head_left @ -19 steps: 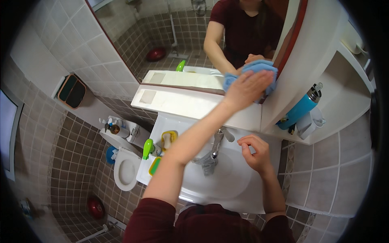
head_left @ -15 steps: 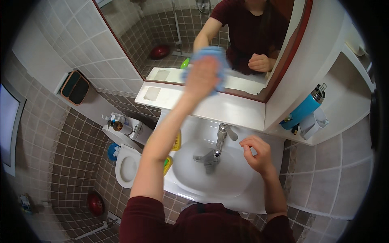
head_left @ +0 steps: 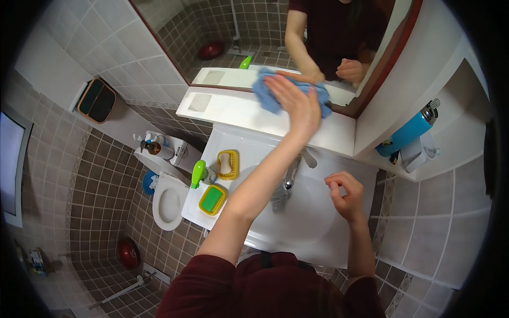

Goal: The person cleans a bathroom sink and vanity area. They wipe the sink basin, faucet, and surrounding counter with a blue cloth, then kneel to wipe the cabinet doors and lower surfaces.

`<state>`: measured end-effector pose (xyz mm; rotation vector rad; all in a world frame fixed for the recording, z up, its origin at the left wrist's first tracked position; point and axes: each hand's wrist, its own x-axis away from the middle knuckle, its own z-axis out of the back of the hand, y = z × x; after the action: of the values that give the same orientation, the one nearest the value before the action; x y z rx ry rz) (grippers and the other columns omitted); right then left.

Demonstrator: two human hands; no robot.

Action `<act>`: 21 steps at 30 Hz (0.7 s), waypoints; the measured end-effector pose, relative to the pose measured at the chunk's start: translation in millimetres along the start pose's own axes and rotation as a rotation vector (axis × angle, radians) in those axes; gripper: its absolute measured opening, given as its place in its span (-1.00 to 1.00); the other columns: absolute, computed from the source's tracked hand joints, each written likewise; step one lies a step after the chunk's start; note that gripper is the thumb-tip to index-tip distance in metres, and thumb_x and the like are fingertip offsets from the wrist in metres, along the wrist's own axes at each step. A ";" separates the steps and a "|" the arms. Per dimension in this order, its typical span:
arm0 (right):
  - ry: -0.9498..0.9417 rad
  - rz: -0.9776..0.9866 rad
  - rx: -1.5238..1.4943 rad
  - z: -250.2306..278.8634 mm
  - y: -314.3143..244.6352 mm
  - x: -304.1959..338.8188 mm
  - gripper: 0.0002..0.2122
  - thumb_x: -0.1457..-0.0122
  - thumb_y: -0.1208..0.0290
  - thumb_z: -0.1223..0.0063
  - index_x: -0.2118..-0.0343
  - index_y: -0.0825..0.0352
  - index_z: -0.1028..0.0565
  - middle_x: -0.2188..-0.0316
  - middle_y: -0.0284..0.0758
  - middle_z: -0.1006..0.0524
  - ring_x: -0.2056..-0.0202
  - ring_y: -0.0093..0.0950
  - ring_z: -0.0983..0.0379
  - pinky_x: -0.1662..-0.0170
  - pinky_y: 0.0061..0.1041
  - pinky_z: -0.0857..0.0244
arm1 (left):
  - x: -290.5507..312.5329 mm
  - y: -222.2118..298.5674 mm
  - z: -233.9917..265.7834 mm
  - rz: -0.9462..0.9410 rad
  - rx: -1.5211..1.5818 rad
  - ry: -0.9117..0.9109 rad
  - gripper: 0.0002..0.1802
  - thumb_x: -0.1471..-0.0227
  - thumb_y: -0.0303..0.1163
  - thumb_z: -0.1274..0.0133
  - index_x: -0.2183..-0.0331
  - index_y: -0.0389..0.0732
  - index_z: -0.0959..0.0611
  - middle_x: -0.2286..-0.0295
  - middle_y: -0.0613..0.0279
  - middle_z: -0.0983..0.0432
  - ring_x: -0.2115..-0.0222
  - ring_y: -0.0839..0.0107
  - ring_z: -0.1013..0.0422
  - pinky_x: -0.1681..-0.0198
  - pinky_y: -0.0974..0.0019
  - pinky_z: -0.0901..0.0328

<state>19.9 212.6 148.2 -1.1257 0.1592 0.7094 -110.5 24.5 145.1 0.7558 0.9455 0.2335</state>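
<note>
My left hand (head_left: 299, 108) presses a blue cloth (head_left: 268, 95) against the lower edge of the mirror (head_left: 212, 32), where it meets the white ledge (head_left: 233, 111). The fingers lie stretched across the cloth and hold it. My right hand (head_left: 345, 195) hovers over the right side of the white sink (head_left: 318, 233), its fingers curled in with nothing visible in them. My left forearm partly covers the chrome faucet (head_left: 289, 177) and the basin. A grey, crumpled-looking thing (head_left: 278, 201) lies below the faucet, too hidden to name.
On the sink's left stand a green-topped spray bottle (head_left: 199, 172), a yellow dish with soap (head_left: 227, 164) and another with a green sponge (head_left: 212, 199). Right shelves hold a blue bottle (head_left: 405, 135) and a clear cup (head_left: 419, 153). A toilet (head_left: 169, 204) stands left.
My left hand has moved right along the mirror's lower edge with the blue cloth. The soap dishes and spray bottle are now uncovered by my arm. My right hand stays curled over the sink.
</note>
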 end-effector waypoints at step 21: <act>-0.092 0.009 -0.043 -39.1 -1.3 -7.7 -0.94 0.05 0.65 0.02 0.49 0.40 -0.48 0.52 -0.28 -0.51 0.52 -0.49 -0.44 0.45 -0.60 -0.32 | -90.1 -151.5 186.9 0.017 -0.215 -0.540 -0.67 0.05 -0.26 0.10 0.31 -0.28 -0.56 0.26 -0.07 -0.46 0.20 0.03 -0.36 0.11 0.13 -0.24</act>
<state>23.6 175.1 135.3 -1.1312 0.0715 0.7736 -33.8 -219.6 167.5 0.5845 0.3947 0.1316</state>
